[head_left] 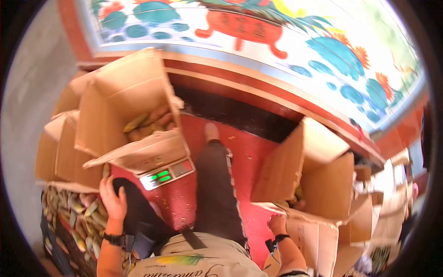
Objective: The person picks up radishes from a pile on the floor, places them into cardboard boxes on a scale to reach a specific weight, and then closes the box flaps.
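My left hand (113, 199), fingers spread, is beside my bent left knee, above a pile of long brown and yellowish root vegetables (83, 217). It holds nothing. A digital scale (167, 174) with lit green digits sits on the red floor. Above its display stands an open cardboard box (99, 117) with several of the roots (150, 124) at its bottom. My right hand (278, 225) is curled near the front edge of another open box (330, 184). Its fingers are partly hidden and blurred, and what they hold, if anything, does not show. A few roots (297, 203) lie inside that box.
More cardboard boxes (48, 152) stand at the left by the grey wall (32, 87). Further cartons (392, 217) crowd the right side. Ahead is a painted tile wall (258, 55) with a red ledge. My legs (214, 189) are on the red floor (249, 161) between the boxes.
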